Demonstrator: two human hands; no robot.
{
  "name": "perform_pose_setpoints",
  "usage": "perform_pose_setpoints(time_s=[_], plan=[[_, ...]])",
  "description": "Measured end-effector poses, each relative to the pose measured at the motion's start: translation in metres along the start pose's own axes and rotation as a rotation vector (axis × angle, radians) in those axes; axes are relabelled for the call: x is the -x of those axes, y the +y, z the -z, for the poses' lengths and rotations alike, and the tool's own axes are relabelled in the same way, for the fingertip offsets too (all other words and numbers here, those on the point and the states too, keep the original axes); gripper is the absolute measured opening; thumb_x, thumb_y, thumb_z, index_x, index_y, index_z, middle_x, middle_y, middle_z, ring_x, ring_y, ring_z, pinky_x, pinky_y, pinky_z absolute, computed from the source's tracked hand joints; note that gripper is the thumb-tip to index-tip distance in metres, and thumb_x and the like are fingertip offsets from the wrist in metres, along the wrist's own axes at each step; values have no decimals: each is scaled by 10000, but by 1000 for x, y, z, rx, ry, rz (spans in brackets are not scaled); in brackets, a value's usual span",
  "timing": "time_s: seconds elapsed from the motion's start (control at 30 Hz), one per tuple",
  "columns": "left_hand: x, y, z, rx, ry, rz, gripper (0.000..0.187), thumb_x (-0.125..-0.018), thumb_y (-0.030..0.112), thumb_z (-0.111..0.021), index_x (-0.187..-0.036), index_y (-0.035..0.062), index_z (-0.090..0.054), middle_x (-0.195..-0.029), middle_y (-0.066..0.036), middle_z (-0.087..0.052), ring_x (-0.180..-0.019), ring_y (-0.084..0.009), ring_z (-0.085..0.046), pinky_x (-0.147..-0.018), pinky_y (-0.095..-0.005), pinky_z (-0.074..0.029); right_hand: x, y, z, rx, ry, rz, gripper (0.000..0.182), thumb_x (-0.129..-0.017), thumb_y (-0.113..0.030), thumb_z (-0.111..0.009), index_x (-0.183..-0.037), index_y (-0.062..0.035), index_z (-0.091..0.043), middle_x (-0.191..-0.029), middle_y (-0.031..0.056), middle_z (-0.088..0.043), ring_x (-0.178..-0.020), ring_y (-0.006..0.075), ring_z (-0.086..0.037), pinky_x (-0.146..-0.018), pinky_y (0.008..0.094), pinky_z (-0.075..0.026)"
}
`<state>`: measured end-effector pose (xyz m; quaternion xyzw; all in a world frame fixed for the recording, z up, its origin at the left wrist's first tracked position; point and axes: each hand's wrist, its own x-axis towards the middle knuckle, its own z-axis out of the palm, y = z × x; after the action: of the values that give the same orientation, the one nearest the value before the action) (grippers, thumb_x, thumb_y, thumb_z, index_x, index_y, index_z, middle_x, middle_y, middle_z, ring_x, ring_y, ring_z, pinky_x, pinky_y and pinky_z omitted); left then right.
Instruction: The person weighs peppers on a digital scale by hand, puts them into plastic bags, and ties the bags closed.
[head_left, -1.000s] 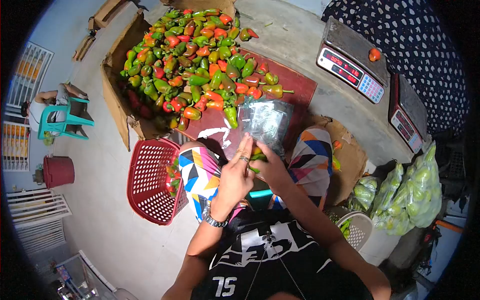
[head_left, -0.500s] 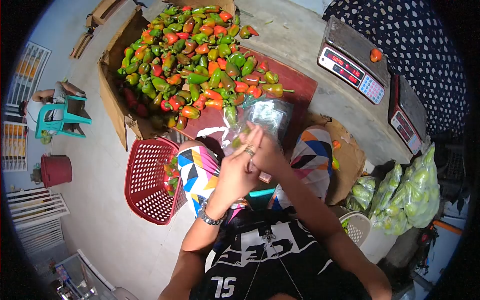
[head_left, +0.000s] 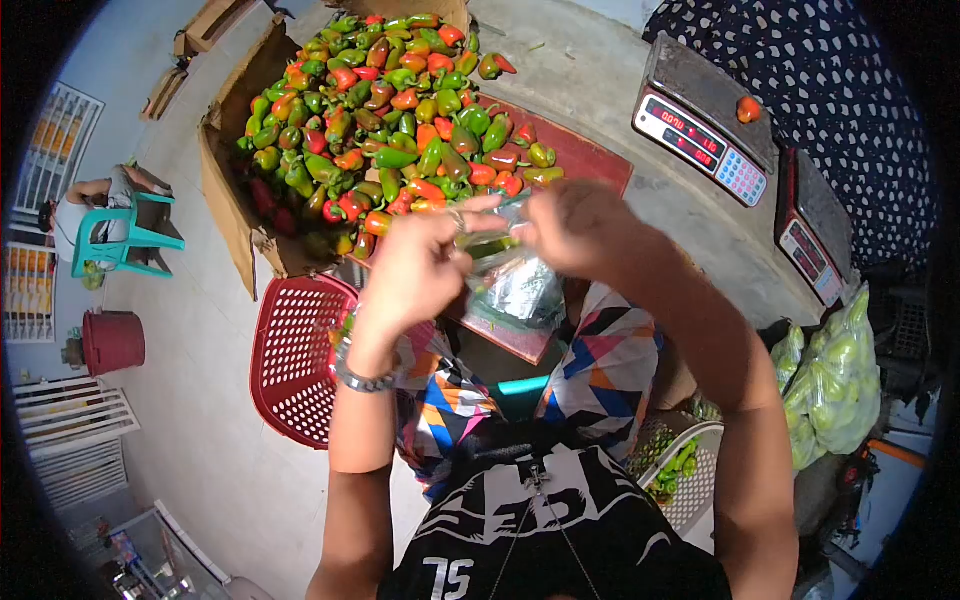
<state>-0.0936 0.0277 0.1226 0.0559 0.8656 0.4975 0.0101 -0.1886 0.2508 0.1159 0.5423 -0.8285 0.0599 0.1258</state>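
A clear plastic bag with something greenish inside is stretched between my two hands. My left hand, with a ring and a metal wristband, is closed on the bag's left side. On the other side my right hand, slightly blurred, pinches its edge. Just beneath lies a stack of clear plastic bags at the near end of the red table. Beyond my hands spreads a large heap of green, red and orange peppers, partly inside an opened cardboard box.
A red perforated basket stands left of my legs; a pale basket with green peppers is at right. Two digital scales sit to the right, one bearing a red pepper. Bagged green produce rests beside them. A person sits far left.
My hands, close together over the bag before, have moved apart and forward, with the bag spread between them. The bag stack and the pale basket at right show more fully now.
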Motion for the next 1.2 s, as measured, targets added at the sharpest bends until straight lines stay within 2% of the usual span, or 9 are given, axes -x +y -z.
perform_pose_setpoints(time_s=[0.1, 0.2, 0.33, 0.43, 0.53, 0.7, 0.9, 1.13, 1.2], plan=[[-16, 12, 19, -103, 43, 1, 322, -739, -175, -553, -906, -10, -774, -1340, -158, -711, -843, -105, -707, -662, -280, -523, -2, 5, 21, 207, 151, 76, 281, -894, -250, -752, -1051, -47, -638, -920, 90, -676, -859, 271, -697, -850, 396, -521], [-26, 27, 26, -311, 116, -105, 328, -735, -157, -570, -945, -10, -774, -1315, -161, -714, -871, -181, -741, -682, -308, -537, -11, 13, 30, 167, 298, 88, 229, -850, -198, -746, -1010, -63, -651, -1017, 100, -647, -953, 271, -654, -900, 366, -486], [-42, 43, 35, -496, 211, -264, 367, -710, -140, -579, -986, -1, -779, -1322, -170, -699, -905, -286, -754, -724, -346, -562, -33, -2, 71, 235, -20, -214, 132, -761, -140, -741, -870, -82, -694, -1080, 124, -617, -1065, 292, -601, -930, 377, -474], [-48, 53, 39, -501, 133, -238, 369, -686, -133, -571, -965, -6, -776, -1251, -181, -722, -944, -354, -745, -816, -388, -595, -22, 35, 45, 184, 249, -76, 96, -758, -153, -650, -778, -78, -593, -888, 109, -552, -884, 307, -557, -718, 483, -452], [-55, 47, 43, -563, -9, -129, 310, -694, -134, -569, -915, -34, -762, -1099, -186, -764, -942, -353, -748, -828, -402, -598, -14, 46, 37, 269, 394, -62, 126, -746, -148, -646, -825, -89, -568, -801, 114, -529, -745, 287, -568, -651, 433, -464], [-65, 50, 53, -660, 187, -227, 371, -711, -132, -545, -1005, -40, -752, -1152, -181, -751, -981, -377, -741, -879, -421, -592, -15, 41, 37, 273, 370, -61, 173, -762, -100, -654, -934, -100, -631, -741, 115, -556, -616, 317, -589, -615, 427, -494], [-79, 69, 50, -633, 97, -229, 581, -703, -142, -517, -1199, 51, -749, -1198, -207, -708, -887, -398, -704, -818, -453, -579, -19, 45, 54, 32, 300, -101, 350, -772, -68, -675, -1120, -106, -680, -807, 154, -666, -748, 370, -689, -689, 509, -534], [-88, 33, 23, -732, 295, -47, 423, -756, 34, -659, -1161, 71, -777, -957, -251, -705, -903, -406, -707, -859, -474, -576, -27, 38, 42, -260, 72, -319, 425, -810, -80, -680, -1225, -8, -622, -836, 175, -618, -845, 415, -684, -759, 526, -560], [-90, 26, 9, -649, 403, -69, 450, -762, 58, -679, -1206, 58, -755, -971, -249, -711, -937, -415, -709, -895, -485, -568, -18, 30, 21, -246, 373, -155, 437, -809, -73, -679, -1227, 16, -590, -822, 187, -605, -843, 422, -681, -768, 510, -566]])
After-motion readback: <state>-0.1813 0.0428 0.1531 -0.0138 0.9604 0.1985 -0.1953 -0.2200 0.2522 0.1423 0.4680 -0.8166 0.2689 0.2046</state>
